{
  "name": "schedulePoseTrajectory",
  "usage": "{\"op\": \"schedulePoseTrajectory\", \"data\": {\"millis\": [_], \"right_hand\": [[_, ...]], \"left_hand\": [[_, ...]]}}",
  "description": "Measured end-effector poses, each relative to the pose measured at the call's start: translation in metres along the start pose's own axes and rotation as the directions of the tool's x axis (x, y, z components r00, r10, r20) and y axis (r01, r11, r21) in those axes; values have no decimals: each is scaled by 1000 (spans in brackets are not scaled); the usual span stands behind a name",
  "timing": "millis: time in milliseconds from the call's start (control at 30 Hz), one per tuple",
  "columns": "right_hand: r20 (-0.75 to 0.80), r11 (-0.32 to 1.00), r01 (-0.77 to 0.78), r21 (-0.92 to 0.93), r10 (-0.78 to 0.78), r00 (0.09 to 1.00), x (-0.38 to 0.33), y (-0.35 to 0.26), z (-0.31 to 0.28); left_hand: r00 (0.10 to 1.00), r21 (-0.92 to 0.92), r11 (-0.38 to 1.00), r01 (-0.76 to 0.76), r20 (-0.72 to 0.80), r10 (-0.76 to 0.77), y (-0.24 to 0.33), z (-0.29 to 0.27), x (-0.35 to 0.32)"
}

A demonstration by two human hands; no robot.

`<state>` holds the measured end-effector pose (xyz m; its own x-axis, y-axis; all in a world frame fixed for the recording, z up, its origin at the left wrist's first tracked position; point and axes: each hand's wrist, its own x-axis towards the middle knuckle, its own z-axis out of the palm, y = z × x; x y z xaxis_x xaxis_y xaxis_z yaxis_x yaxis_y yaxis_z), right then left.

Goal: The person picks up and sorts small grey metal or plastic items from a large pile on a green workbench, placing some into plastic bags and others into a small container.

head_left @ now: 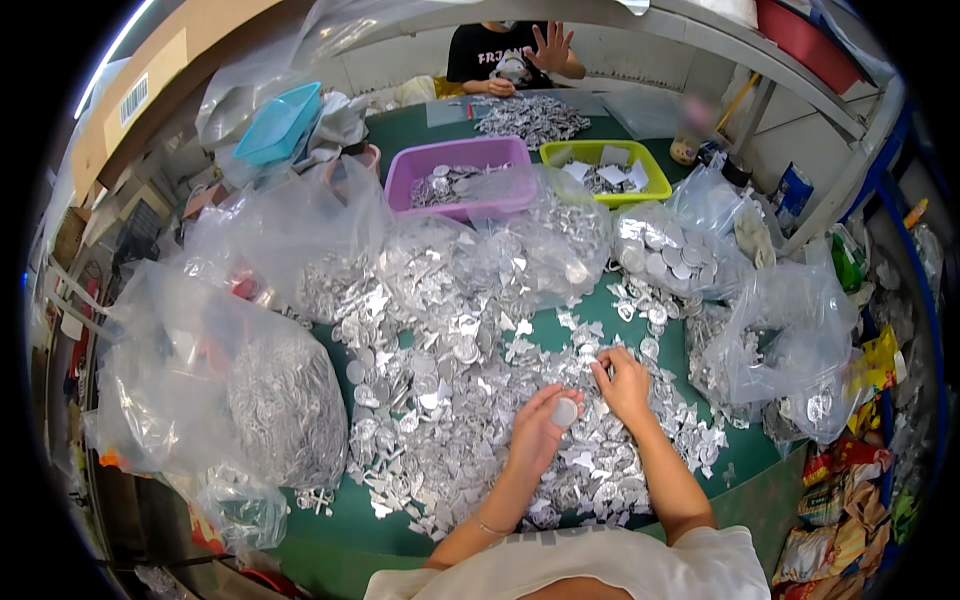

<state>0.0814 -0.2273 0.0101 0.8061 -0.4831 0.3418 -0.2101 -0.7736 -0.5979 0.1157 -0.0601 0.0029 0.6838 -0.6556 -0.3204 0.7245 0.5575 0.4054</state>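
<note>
- The person's left hand [538,428] is cupped, fingers closed around a small round silver disc [565,411] held just above the heap.
- The right hand [626,382] lies flat on the heap just beside the disc, fingertips pressed among the pieces; whether it pinches anything I cannot tell.
- Both hands work over a wide heap of silver foil pieces [440,390], discs and ragged offcuts mixed, spread over a green table [345,515].
- Clear plastic bags [250,400] stuffed with the same silver pieces crowd the left and right sides of the heap.
- Beyond it stand a purple tub [462,172] and a yellow-green tub [604,163], both holding silver pieces.
- At the far end another person sits with one hand [551,45] raised, fingers spread.
</note>
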Motion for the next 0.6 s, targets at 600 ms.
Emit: {"op": "schedulePoseTrajectory", "data": {"millis": [600], "right_hand": [[300, 734, -474, 486, 370, 880, 2, 9, -95]], "left_hand": [[999, 58, 998, -10, 47, 7, 3, 1, -2]]}}
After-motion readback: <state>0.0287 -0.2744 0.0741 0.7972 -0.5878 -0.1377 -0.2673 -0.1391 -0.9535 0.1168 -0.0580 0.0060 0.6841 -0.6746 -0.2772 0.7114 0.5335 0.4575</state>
